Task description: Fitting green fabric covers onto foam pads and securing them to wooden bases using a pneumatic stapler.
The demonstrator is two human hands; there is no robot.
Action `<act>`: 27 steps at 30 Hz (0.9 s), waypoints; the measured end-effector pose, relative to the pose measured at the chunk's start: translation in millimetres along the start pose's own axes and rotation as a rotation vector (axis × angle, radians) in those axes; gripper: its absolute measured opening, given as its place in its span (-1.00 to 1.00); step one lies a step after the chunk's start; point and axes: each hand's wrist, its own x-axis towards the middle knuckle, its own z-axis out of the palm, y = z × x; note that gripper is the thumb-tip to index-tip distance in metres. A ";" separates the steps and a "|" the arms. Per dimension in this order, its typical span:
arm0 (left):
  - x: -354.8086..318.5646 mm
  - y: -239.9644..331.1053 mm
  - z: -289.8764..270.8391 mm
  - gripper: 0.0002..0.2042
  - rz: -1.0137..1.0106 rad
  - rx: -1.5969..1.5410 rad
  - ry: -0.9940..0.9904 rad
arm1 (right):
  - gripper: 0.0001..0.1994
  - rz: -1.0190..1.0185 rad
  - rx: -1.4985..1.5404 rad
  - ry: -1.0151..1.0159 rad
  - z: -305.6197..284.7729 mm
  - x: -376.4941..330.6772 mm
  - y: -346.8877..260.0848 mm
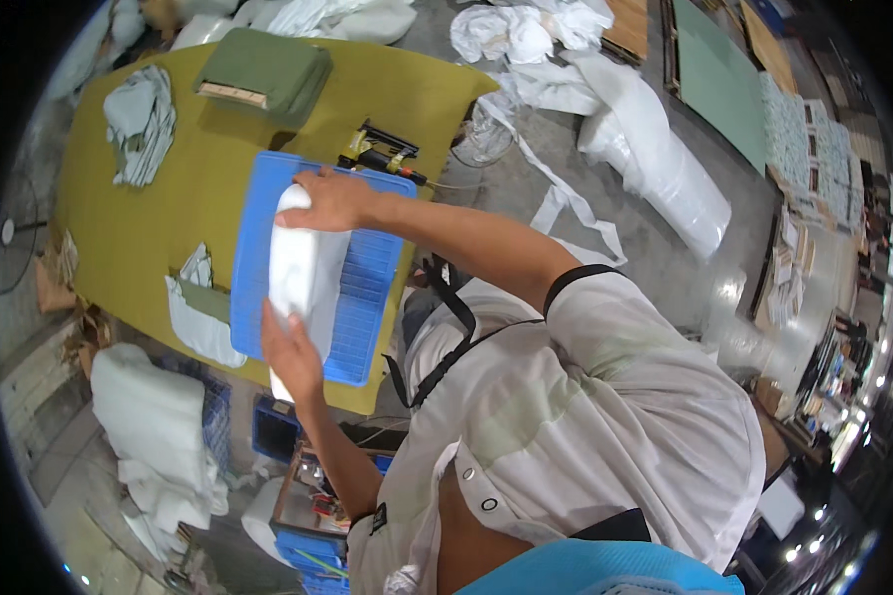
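A long white padded piece (298, 263) with rounded ends lies lengthwise over a shallow blue plastic crate (362, 297) with a slatted bottom. My right hand (332, 201) grips the padded piece's upper end, its fingers curled over the edge. Lower down, my left hand (293, 352) holds the piece at its side, thumb apart from the fingers. The fingertips underneath are partly hidden. Just beyond the crate, a black and yellow staple gun (382, 151) with an air hose rests on the olive-green table (129, 248).
Green pads (268, 74) are stacked at the table's far side. Crumpled grey fabric (141, 124) and another grey cloth piece (203, 317) lie on the tabletop. Large plastic-wrapped rolls (655, 159) are on the floor to the right, and white padding (154, 412) stands at lower left.
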 end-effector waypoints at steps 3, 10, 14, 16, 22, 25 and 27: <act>5.7 24.0 10.0 -0.41 0.016 0.107 0.021 | -0.16 -0.171 0.344 -0.014 2.2 -8.4 38.4; -2.2 38.9 2.1 -0.32 0.029 0.266 0.117 | -0.52 0.439 0.733 0.244 19.6 -143.1 220.4; 3.2 82.3 12.9 -0.40 0.155 0.304 0.173 | -0.90 0.905 0.710 0.519 33.3 -259.3 340.1; 10.8 113.3 29.1 -0.46 0.286 0.365 0.213 | -0.91 1.030 1.050 0.555 42.7 -315.8 390.2; 22.4 192.5 101.0 -0.64 0.469 0.229 -0.125 | -0.96 1.166 1.285 0.834 75.1 -426.3 482.6; 17.2 197.6 173.0 -0.71 0.307 -0.012 -0.500 | -0.89 1.289 1.283 0.829 94.2 -429.5 536.3; 5.4 184.7 236.9 -0.73 0.183 -0.105 -0.757 | -0.81 1.446 1.227 0.875 114.8 -409.6 591.1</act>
